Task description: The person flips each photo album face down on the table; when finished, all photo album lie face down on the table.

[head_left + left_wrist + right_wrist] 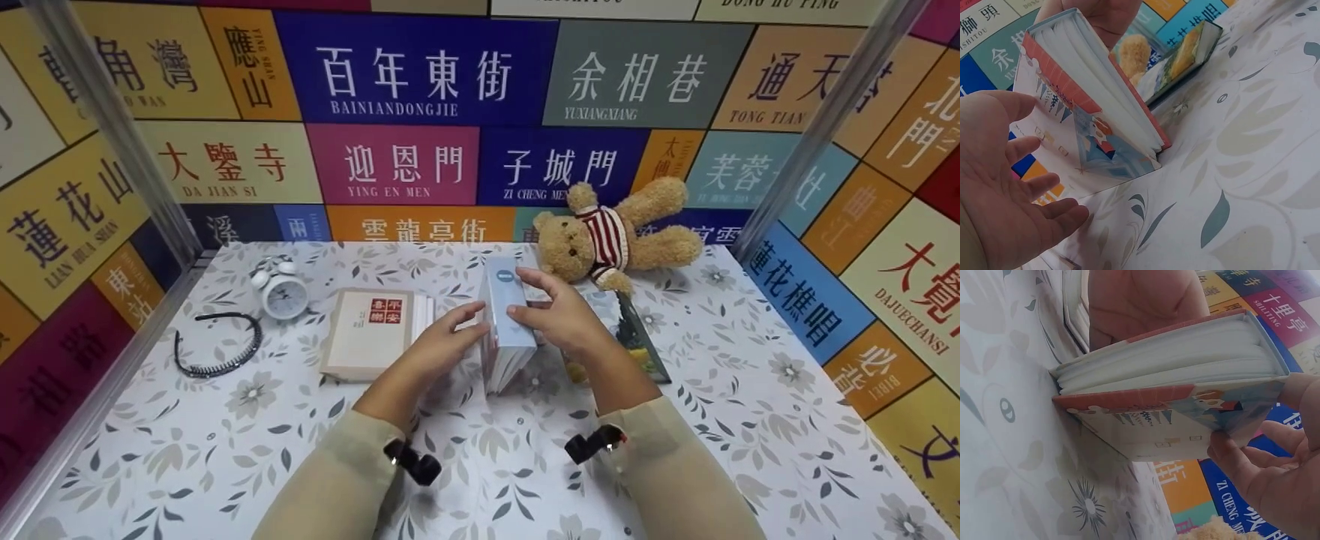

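Note:
A thick hardcover book (514, 337) stands on the patterned tabletop, its pale blue spine facing up and its covers slightly spread. Its illustrated cover (1100, 135) and white page edges show in the left wrist view. My right hand (562, 315) is at the right side of the book, with thumb at the spine and a fingertip touching the cover (1157, 416) in the right wrist view. On the other side, my left hand (450, 337) has its fingers spread beside the left cover. The upper fingertip is at the cover; whether it presses there I cannot tell.
Left of the book lies a beige book (367, 330) with a red stamp. A white alarm clock (283, 292) and a black headband (217, 370) are farther left. Behind my right forearm lie a dark-edged picture book (645, 341) and a teddy bear (570, 244).

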Available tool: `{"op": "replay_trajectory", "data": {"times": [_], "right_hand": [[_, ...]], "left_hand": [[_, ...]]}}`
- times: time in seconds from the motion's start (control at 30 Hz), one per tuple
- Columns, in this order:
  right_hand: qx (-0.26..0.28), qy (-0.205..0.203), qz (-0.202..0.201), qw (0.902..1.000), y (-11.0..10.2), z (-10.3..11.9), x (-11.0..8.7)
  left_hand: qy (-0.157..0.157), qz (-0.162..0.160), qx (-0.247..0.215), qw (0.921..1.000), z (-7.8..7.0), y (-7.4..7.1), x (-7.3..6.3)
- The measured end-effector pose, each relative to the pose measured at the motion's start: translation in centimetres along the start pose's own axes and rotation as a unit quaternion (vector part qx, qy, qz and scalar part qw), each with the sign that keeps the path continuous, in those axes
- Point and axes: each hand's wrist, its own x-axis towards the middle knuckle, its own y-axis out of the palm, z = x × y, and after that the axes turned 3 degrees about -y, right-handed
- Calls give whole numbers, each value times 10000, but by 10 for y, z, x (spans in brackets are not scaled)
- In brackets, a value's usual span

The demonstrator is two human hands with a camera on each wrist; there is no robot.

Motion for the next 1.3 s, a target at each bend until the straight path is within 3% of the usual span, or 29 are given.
{"op": "replay_trajectory", "data": {"times": [0.2, 0.43, 0.6, 0.77, 1.03, 1.3], "right_hand": [[-115, -31, 127, 9998, -1, -7, 2], [-507, -33, 114, 9986, -3, -14, 7], [-870, 144, 0, 9961, -7, -23, 10], [-860, 438, 119, 9953, -11, -34, 15], [-1452, 826, 187, 9858, -14, -42, 21], [-1520, 992, 325, 9828, -15, -46, 23]], "left_hand": [[20, 21, 76, 10000, 2, -2, 1], [275, 84, 601, 9978, 4, -3, 3], [195, 48, 1190, 9927, 6, -4, 2], [116, 29, 1422, 9898, 8, -3, 1], [-131, 52, 2033, 9790, 8, -2, 0], [-61, 138, 2409, 9704, 8, -4, 2]]}}
